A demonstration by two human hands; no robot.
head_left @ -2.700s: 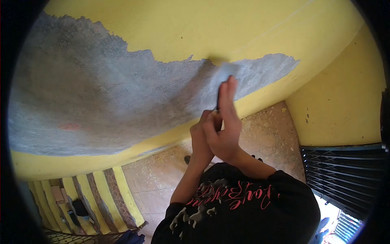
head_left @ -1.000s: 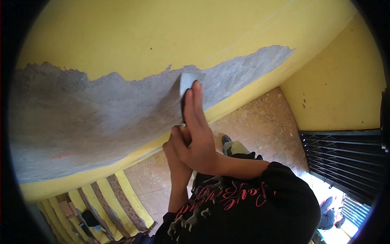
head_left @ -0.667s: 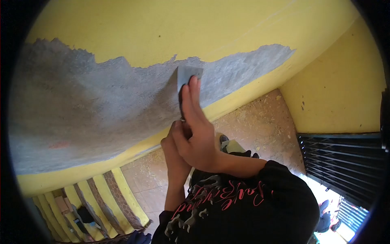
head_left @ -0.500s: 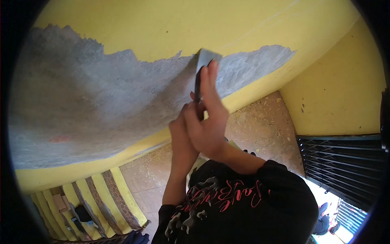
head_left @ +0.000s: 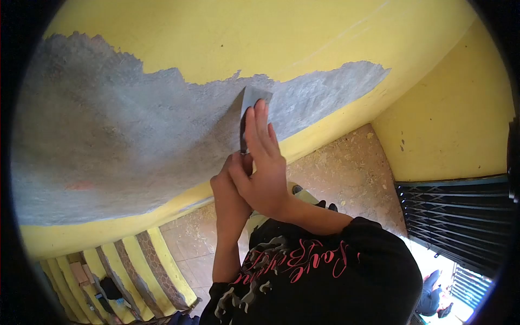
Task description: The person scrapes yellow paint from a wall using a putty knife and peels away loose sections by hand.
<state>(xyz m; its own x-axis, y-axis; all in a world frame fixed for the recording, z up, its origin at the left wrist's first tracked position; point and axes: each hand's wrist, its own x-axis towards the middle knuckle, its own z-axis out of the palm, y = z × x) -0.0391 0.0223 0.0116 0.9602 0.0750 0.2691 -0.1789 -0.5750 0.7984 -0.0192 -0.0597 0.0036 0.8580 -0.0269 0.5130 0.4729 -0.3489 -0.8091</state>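
Observation:
A paint scraper (head_left: pixel 256 95) with a wide metal blade and dark handle lies against the grey stripped patch (head_left: pixel 179 124) of the yellow wall, just below the ragged paint edge. My left hand (head_left: pixel 227 187) is closed around the lower end of its handle. Over it, my right hand (head_left: pixel 264 170) presses along the scraper, its fingers stretched up onto the blade and its thumb side against my left hand. Much of the handle is hidden by my hands.
Paint flakes litter the tiled floor (head_left: pixel 352 157). Yellow-edged steps (head_left: pixel 127 271) with dark items on them descend at lower left. A black folding metal gate (head_left: pixel 455 216) stands at right, and a person (head_left: pixel 430 295) is outside in bright light.
Both hands and the scraper have moved down and left, away from the yellow paint edge onto the grey patch. My grip looks the same.

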